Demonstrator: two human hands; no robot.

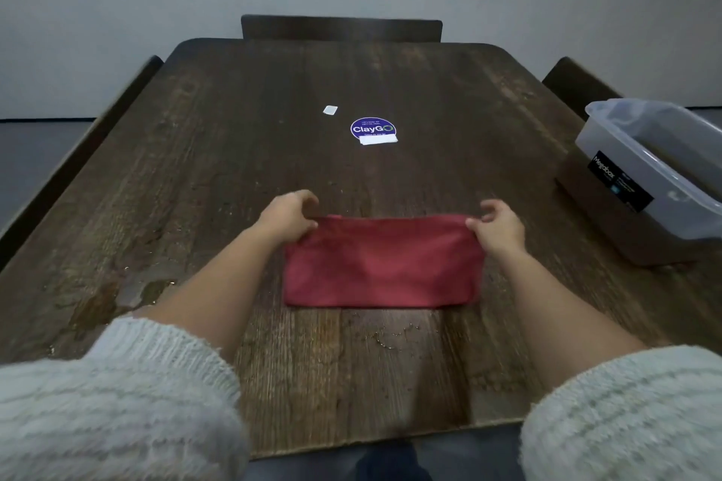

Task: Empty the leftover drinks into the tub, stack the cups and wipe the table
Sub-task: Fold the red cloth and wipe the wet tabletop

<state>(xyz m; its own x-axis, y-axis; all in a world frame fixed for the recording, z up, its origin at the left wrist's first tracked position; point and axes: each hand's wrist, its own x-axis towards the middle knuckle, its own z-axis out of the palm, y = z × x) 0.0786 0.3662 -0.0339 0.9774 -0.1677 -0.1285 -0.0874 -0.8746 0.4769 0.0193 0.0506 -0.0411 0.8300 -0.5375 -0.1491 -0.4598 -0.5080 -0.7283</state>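
Now, trouble is most likely to be met at the left, where a puddle (129,291) is seen lying on the desk (429,90) just beside the left forearm; if the cloth is swept only down the middle, that pool could be missed, or it could be dragged into by the pale knitted sleeve (117,394). The left hand (287,217) is held curled, with the far left corner of the red cloth (383,266) pinched between thumb and fingers. The cloth is spread flat between the two hands, folded to a rectangle, with droplets (390,338) left on the wood just nearer than it. The right hand (498,225) is likewise closed in a pinch on the far right corner. Further right, the tub (640,168) is seen at the desk's edge, well apart from the cloth; a wide stroke could nudge it. No cups are seen.
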